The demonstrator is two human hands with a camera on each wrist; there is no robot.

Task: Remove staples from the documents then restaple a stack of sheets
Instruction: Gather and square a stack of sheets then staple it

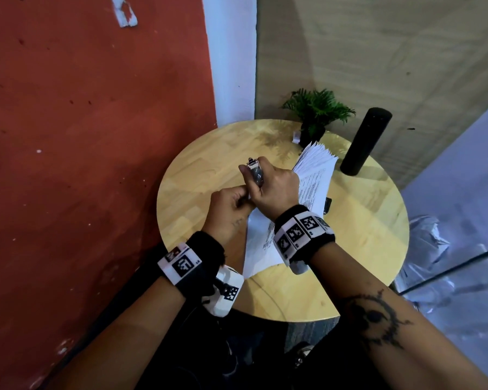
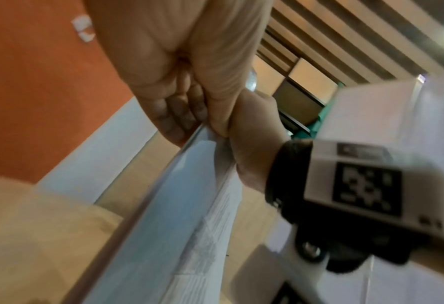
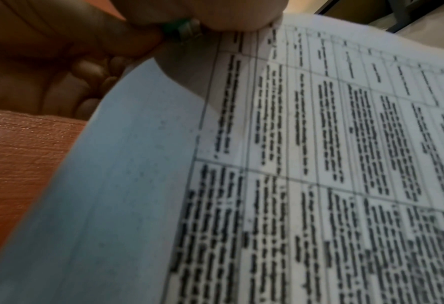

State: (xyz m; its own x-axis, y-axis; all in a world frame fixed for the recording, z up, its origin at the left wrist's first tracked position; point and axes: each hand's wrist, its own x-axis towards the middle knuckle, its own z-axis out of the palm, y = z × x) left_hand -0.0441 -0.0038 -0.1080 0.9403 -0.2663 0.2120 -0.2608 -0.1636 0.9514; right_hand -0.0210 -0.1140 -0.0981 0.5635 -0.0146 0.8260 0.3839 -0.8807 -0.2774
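Note:
A stack of printed sheets lies slantwise on the round wooden table, its far end fanned out. My left hand pinches the stack's near left corner, fingers curled on the paper edge. My right hand crosses over it and grips a small metal and grey tool upright above that corner. I cannot tell whether it is a stapler or a staple remover. The right wrist view shows the tool's tip at the corner of a sheet printed with a table.
A black cylinder and a small potted plant stand at the table's far side. A small dark object lies by the stack's right edge. A red wall is close on the left, and a glass panel on the right.

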